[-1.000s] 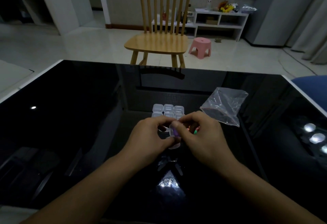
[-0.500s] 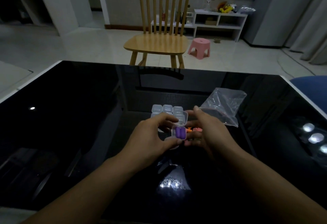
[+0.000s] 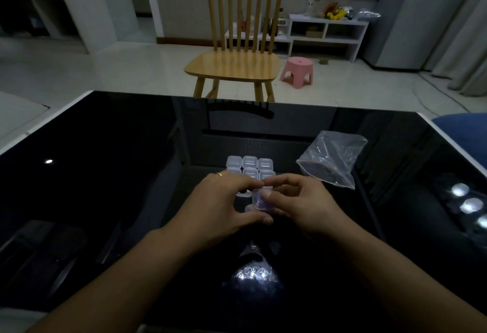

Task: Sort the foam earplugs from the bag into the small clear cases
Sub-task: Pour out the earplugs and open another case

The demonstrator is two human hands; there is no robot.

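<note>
Both hands pinch 1 small clear plastic case point(image 3: 261, 199) w/ purple inside, just above glossy black table point(image 3: 105, 174): left hand point(image 3: 224, 201) & right hand point(image 3: 303, 202) curled round it. Grouped clear cases point(image 3: 250, 166) just behind; crumpled clear plastic bag point(image 3: 332, 156) to the right.

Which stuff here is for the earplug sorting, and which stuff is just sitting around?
For the job:
- small clear case with something purple inside, held by the left hand and right hand
- cluster of clear cases on the black table
- clear plastic bag

Just sitting around:
- wooden chair
- pink stool
- white shelf
</note>
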